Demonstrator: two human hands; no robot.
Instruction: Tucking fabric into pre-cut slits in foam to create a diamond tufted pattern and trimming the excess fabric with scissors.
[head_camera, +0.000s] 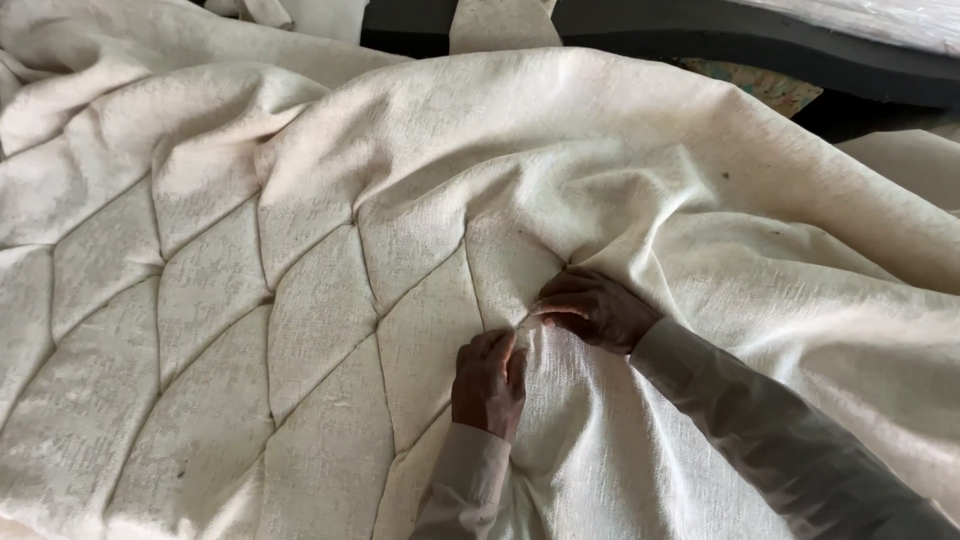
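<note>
A large cream woven fabric (330, 300) covers a tufted pad, pressed into diamond-shaped folds on the left and lying loose and rumpled on the right. My left hand (488, 380) is curled, its fingers pushing the cloth into a crease. My right hand (592, 308) lies just beyond it, fingers bent and pinching a small fold of the same fabric where the creases meet. Both fingertips nearly touch at that fold. Pale sleeves cover both wrists.
A dark curved frame edge (700, 40) runs along the top right. A patch of multicoloured foam (765, 85) shows beside it. Loose fabric is heaped at the upper left (60, 100) and the far right (900, 160).
</note>
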